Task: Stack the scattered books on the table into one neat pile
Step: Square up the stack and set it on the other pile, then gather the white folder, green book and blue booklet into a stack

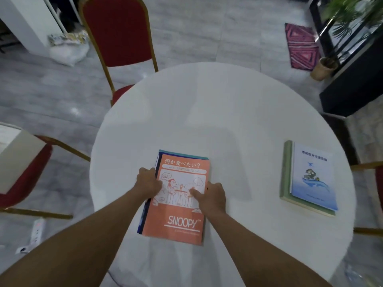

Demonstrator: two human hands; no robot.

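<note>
From the bottom edge, left hand [148, 182] and right hand [214, 196] curl round opposite sides of the orange-topped pile [176, 218], probably squaring it; two stacked books [310, 179] lie at right.

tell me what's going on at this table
A person is stacking books on a round white table. The left hand and right hand grip the two long sides of a pile topped by an orange Snoopy book, with the right thumb on its cover. A blue-and-white book lies on a green book at the table's right side, apart from the pile and not yet added.
</note>
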